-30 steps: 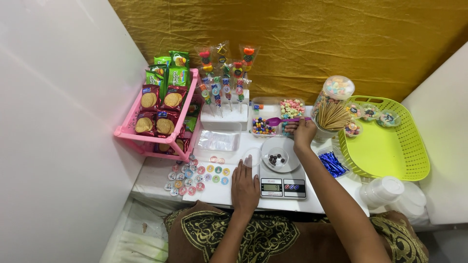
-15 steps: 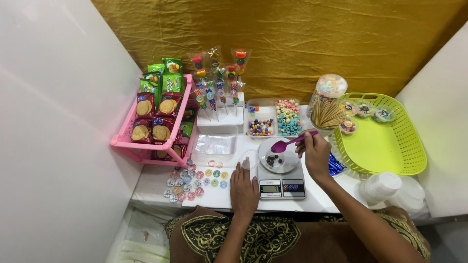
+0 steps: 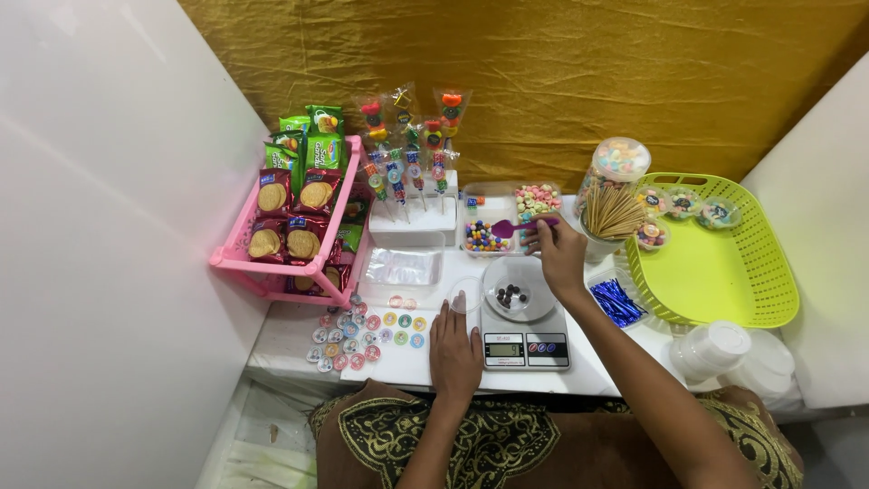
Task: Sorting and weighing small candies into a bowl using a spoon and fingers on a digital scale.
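A person sits at a white surface (image 3: 634,349) crowded with sweets. The right hand (image 3: 559,256) reaches forward, its fingers pinching the handle of a small purple scoop (image 3: 512,227) held over a clear tray of coloured candies (image 3: 485,237). The left hand (image 3: 454,351) lies flat on the surface, fingers pressed together, touching a clear lid (image 3: 464,294). Between the hands, a digital scale (image 3: 525,337) carries a clear bowl (image 3: 519,287) with a few dark candies inside. Round stickers (image 3: 362,330) lie left of the left hand; a lime-green basket (image 3: 720,272) sits on the right.
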